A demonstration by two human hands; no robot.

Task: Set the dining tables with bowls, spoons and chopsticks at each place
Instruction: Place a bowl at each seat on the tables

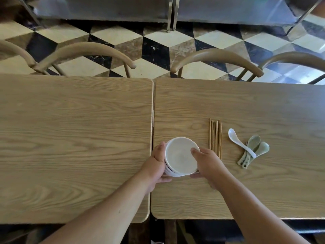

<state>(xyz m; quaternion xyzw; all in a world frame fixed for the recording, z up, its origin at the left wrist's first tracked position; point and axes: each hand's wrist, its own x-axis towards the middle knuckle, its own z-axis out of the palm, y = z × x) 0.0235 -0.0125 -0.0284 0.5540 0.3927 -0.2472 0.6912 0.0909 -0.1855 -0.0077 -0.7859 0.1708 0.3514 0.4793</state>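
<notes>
A stack of white bowls (179,158) stands on the right wooden table (246,106), close to the seam between the two tables. My left hand (155,164) wraps the stack's left side. My right hand (208,163) grips the top bowl's right rim, with the thumb lying inside it. Several brown chopsticks (215,136) lie side by side just right of the bowls. Further right lie a white spoon (240,144) and pale green spoons (255,150), partly overlapping.
The left wooden table (73,138) butts against the right one. Wooden chair backs (84,51) (216,59) stand along the far edges. Beyond them is a checkered floor (158,44) and a metal counter (105,9).
</notes>
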